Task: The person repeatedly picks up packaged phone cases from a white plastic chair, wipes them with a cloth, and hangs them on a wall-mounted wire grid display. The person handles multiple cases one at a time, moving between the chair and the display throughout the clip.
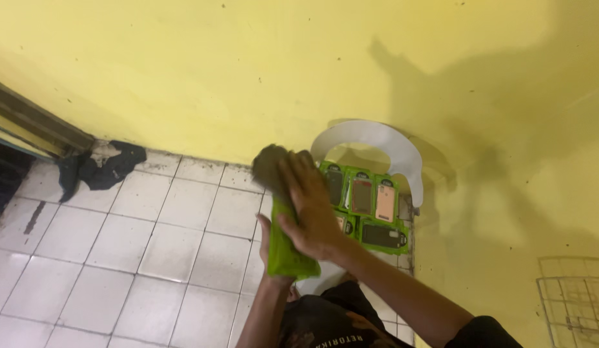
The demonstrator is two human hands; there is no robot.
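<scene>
My left hand (pixel 268 248) clamped under green package (pixel 288 248), centre frame. My right hand (pixel 310 209) flat, fingers spread, pressing grey cloth (pixel 270 166) onto its top. More green phone-case packs (pixel 370 209) on tiled floor (pixel 138 251) behind, beside white curved seat (pixel 376 142).

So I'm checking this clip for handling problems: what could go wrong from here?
The left hand grips the green pack only from below while the right hand presses a grey cloth on it, so it might slip onto the tiled floor. The other packs stand loosely by the wall and could topple if bumped.
</scene>
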